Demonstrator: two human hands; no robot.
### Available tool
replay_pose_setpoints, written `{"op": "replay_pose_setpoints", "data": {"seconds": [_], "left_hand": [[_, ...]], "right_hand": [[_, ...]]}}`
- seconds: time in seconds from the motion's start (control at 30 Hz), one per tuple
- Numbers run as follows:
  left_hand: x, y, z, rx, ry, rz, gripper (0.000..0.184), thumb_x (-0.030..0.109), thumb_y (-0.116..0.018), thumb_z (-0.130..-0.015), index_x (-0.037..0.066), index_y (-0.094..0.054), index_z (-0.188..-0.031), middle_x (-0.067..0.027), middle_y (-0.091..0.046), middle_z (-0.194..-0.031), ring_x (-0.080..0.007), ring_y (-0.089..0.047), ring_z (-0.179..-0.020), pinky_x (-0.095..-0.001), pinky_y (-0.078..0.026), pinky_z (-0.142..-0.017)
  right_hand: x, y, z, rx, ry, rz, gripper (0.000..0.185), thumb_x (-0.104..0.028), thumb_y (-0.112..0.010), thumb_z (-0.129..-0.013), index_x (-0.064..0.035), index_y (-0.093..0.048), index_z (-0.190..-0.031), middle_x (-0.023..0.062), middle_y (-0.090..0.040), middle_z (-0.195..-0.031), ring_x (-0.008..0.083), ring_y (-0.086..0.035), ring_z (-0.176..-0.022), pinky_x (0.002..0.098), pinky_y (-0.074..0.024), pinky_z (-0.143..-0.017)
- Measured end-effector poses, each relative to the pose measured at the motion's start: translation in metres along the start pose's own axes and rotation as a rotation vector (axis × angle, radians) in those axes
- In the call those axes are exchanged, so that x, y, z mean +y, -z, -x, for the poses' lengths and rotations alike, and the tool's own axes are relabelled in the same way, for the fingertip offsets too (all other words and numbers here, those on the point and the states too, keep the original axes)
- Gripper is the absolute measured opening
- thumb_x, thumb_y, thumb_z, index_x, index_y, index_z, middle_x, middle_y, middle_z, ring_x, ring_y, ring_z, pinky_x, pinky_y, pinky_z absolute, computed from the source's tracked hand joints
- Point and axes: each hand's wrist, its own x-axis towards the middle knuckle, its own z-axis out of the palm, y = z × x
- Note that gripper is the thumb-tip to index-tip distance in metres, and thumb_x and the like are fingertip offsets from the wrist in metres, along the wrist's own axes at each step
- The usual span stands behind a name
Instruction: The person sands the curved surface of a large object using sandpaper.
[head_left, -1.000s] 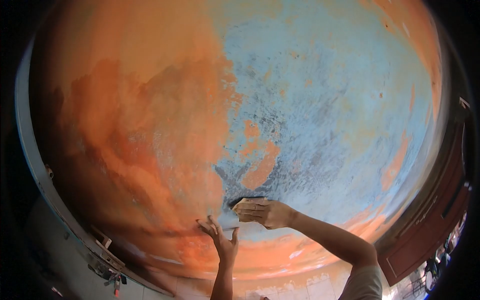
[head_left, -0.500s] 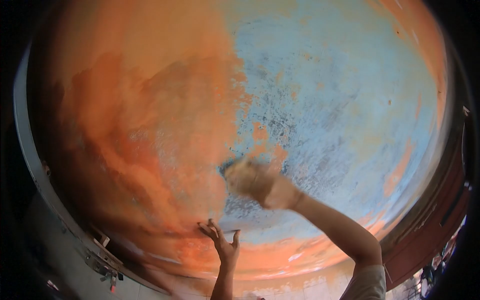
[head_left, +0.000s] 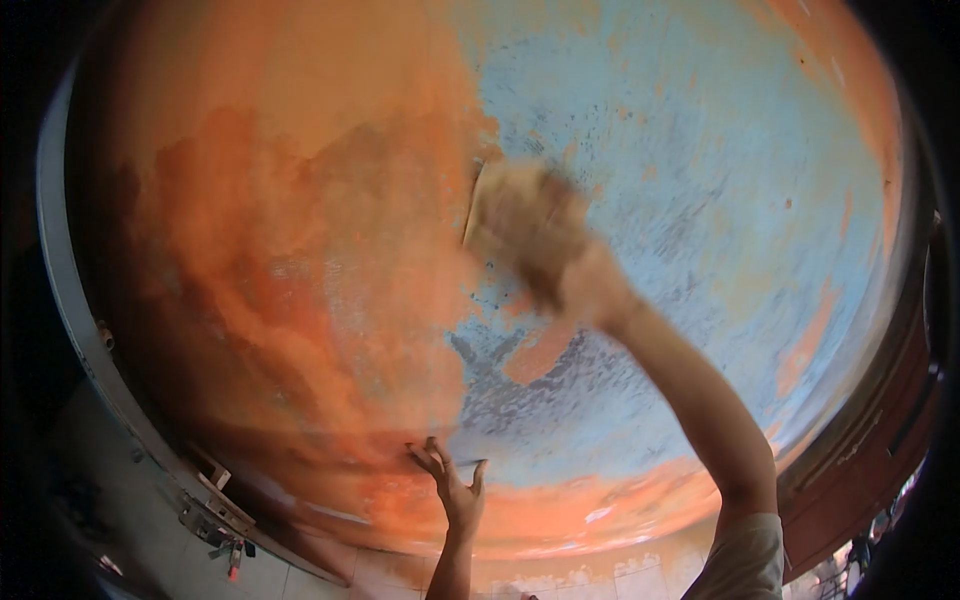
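Note:
A broad wall-like surface [head_left: 370, 240] fills the view, coated orange on the left and bluish-grey on the right. My right hand [head_left: 590, 280] is closed round a tan flat spreader [head_left: 500, 205], smeared by motion. The spreader's pale straight edge lies along the boundary between orange and blue. Lower down, my left hand [head_left: 458, 490] is raised before the orange band, its fingers bent and apart. A thin dark strip [head_left: 471, 463], seen edge-on, spans from its fingers to the thumb; it looks like a flat blade, but its kind is unclear.
A pale curved-looking edge [head_left: 75, 290] runs down the left side. Small hardware [head_left: 225, 530] hangs at the lower left, near a tiled floor [head_left: 380, 575]. A dark red panel [head_left: 850, 480] and assorted clutter [head_left: 860, 550] are at the lower right.
My right hand has swept upward with the spreader along the colour boundary. The orange patch below it looks smoother and larger. My left hand stays nearly where it was.

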Motion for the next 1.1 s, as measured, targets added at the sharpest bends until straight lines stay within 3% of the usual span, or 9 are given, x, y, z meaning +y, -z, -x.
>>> {"op": "replay_pose_setpoints", "data": {"seconds": [0.03, 0.1, 0.13, 0.27, 0.4, 0.47, 0.77, 0.97, 1.1], "left_hand": [[-0.002, -0.001, 0.000, 0.002, -0.015, -0.001, 0.104, 0.016, -0.080, -0.082, 0.010, -0.010, -0.159, -0.0290, 0.012, -0.161, -0.0524, 0.011, -0.147, -0.0565, -0.035, -0.112], [-0.002, -0.001, 0.002, 0.011, -0.031, -0.004, 0.104, 0.015, -0.080, -0.082, 0.010, -0.010, -0.159, -0.0292, 0.012, -0.161, -0.0524, 0.010, -0.147, -0.0561, -0.035, -0.112], [-0.002, -0.001, 0.002, 0.003, -0.031, -0.029, 0.104, 0.015, -0.080, -0.082, 0.010, -0.010, -0.158, -0.0297, 0.012, -0.161, -0.0526, 0.010, -0.147, -0.0560, -0.035, -0.112], [-0.008, -0.005, 0.002, -0.001, -0.036, -0.026, 0.103, 0.014, -0.080, -0.082, 0.009, -0.010, -0.158, -0.0313, 0.011, -0.160, -0.0533, 0.008, -0.147, -0.0558, -0.034, -0.111], [-0.004, -0.004, 0.002, -0.040, -0.018, -0.063, 0.101, 0.014, -0.078, -0.084, 0.009, -0.010, -0.158, -0.0314, 0.012, -0.160, -0.0533, 0.007, -0.147, -0.0552, -0.035, -0.111], [-0.004, -0.004, 0.004, -0.002, -0.073, -0.053, 0.100, 0.015, -0.078, -0.085, 0.009, -0.010, -0.158, -0.0310, 0.014, -0.160, -0.0534, 0.006, -0.147, -0.0553, -0.034, -0.111], [0.000, -0.003, 0.004, -0.011, 0.016, -0.016, 0.100, 0.017, -0.077, -0.085, 0.008, -0.009, -0.158, -0.0313, 0.015, -0.160, -0.0535, 0.007, -0.147, -0.0556, -0.034, -0.112], [-0.003, -0.004, 0.005, -0.021, -0.016, -0.051, 0.103, 0.018, -0.078, -0.083, 0.007, -0.009, -0.158, -0.0321, 0.010, -0.160, -0.0517, 0.009, -0.148, -0.0564, -0.029, -0.114], [0.005, -0.001, 0.003, 0.001, -0.019, 0.010, 0.103, 0.018, -0.078, -0.083, 0.007, -0.009, -0.158, -0.0307, 0.008, -0.161, -0.0512, 0.009, -0.148, -0.0572, -0.028, -0.114]], "right_hand": [[-0.026, -0.021, 0.015, -0.108, -0.260, -0.494, 0.043, -0.015, -0.064, -0.080, -0.0091, -0.065, -0.123, 0.0113, -0.057, -0.140, 0.0281, -0.044, -0.139, 0.0401, -0.0340, -0.117], [-0.066, -0.057, 0.057, -0.250, -0.072, -0.504, 0.038, -0.012, -0.066, -0.079, -0.0074, -0.066, -0.117, 0.0110, -0.059, -0.136, 0.0272, -0.048, -0.136, 0.0374, -0.0380, -0.114], [-0.072, -0.069, 0.071, -0.258, 0.358, 0.002, 0.037, -0.011, -0.067, -0.079, -0.0073, -0.066, -0.116, 0.0108, -0.060, -0.134, 0.0263, -0.050, -0.134, 0.0364, -0.0392, -0.113], [-0.045, -0.062, 0.065, -0.365, 0.234, -0.238, 0.046, -0.013, -0.059, -0.085, -0.0141, -0.063, -0.130, 0.0068, -0.054, -0.144, 0.0199, -0.044, -0.139, 0.0403, -0.0296, -0.121], [0.027, 0.034, -0.020, -0.021, 0.144, 0.316, 0.053, -0.026, -0.060, -0.089, -0.0115, -0.056, -0.140, 0.0094, -0.051, -0.147, 0.0304, -0.044, -0.140, 0.0485, -0.0197, -0.122], [0.054, 0.051, -0.043, 0.325, -0.182, 0.322, 0.043, -0.021, -0.053, -0.097, -0.0117, -0.056, -0.139, 0.0132, -0.053, -0.144, 0.0323, -0.041, -0.141, 0.0496, -0.0216, -0.121], [-0.053, -0.051, 0.061, -0.406, 0.391, -0.059, 0.044, -0.018, -0.060, -0.084, -0.0072, -0.061, -0.127, 0.0066, -0.056, -0.140, 0.0240, -0.044, -0.139, 0.0409, -0.0314, -0.120], [0.052, 0.071, -0.025, -0.008, 0.128, 0.251, 0.050, -0.001, -0.052, -0.087, -0.0131, -0.060, -0.134, 0.0076, -0.051, -0.148, 0.0265, -0.038, -0.144, 0.0480, -0.0196, -0.123], [0.088, 0.092, -0.041, 0.274, -0.166, 0.349, 0.043, -0.014, -0.049, -0.097, -0.0153, -0.055, -0.140, 0.0084, -0.050, -0.149, 0.0285, -0.032, -0.147, 0.0492, -0.0112, -0.124]]}}
